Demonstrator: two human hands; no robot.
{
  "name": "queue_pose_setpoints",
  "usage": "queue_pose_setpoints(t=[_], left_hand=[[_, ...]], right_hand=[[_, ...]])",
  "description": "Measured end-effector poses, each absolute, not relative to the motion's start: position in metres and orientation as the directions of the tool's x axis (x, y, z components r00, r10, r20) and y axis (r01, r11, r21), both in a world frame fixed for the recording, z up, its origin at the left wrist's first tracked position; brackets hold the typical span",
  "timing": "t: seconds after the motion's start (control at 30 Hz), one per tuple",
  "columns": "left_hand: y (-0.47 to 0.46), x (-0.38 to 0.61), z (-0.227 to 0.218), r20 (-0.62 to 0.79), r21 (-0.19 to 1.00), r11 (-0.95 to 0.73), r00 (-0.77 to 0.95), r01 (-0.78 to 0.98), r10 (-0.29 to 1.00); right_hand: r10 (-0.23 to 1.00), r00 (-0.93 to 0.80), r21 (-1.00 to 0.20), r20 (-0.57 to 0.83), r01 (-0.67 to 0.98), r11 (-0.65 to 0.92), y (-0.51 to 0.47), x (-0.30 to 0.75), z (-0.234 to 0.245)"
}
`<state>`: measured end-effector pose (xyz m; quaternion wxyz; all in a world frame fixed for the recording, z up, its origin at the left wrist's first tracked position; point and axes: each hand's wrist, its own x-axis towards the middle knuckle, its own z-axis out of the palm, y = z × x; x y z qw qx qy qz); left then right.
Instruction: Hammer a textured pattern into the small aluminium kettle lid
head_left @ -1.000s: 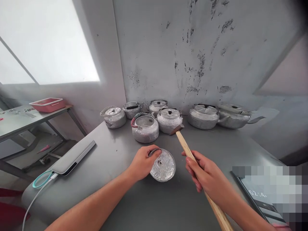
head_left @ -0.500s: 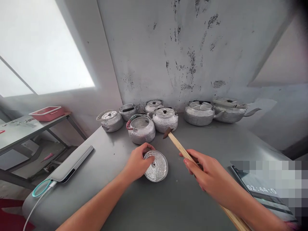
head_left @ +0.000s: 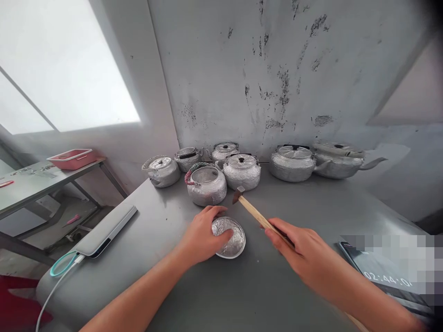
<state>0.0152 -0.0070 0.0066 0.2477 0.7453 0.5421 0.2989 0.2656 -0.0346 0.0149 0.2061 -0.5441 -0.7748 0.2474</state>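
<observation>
Counted: seven kettles (head_left: 242,174), mid-frame; one loose lid (head_left: 236,242) and one hammer (head_left: 254,211), centre; one pink basket (head_left: 76,161), left.

My left hand (head_left: 202,235) grasps a round silver metal lid (head_left: 236,244); my right hand (head_left: 299,246) holds a pale wooden-handled hammer (head_left: 255,213). Beyond my left stands an open-topped silver kettle (head_left: 207,191).

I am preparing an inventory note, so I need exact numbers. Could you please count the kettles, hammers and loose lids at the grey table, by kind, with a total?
Kettles: 7
Hammer: 1
Loose lid: 1
Total: 9
</observation>
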Motion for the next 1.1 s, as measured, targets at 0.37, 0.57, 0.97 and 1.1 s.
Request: queue_pose_setpoints(t=[0.37,0.57,0.97,1.1], left_hand=[[-0.016,0.013,0.004,0.062,0.613,-0.312,0.349,0.726,0.935],[-0.007,0.008,0.001,0.083,0.650,-0.304,0.333,0.696,0.939],[-0.007,0.018,0.002,0.165,0.557,-0.395,0.369,0.731,0.915],[-0.007,0.017,0.002,0.175,0.534,-0.414,0.383,0.738,0.907]], right_hand=[[0.969,-0.242,-0.486,0.056,0.841,0.239,-0.032,0.274,0.009],[0.979,-0.202,-0.499,-0.021,0.850,0.165,-0.039,0.264,0.024],[0.987,-0.159,-0.481,-0.022,0.867,0.129,-0.036,0.267,0.024],[0.985,-0.171,-0.480,0.021,0.863,0.160,-0.034,0.269,0.023]])
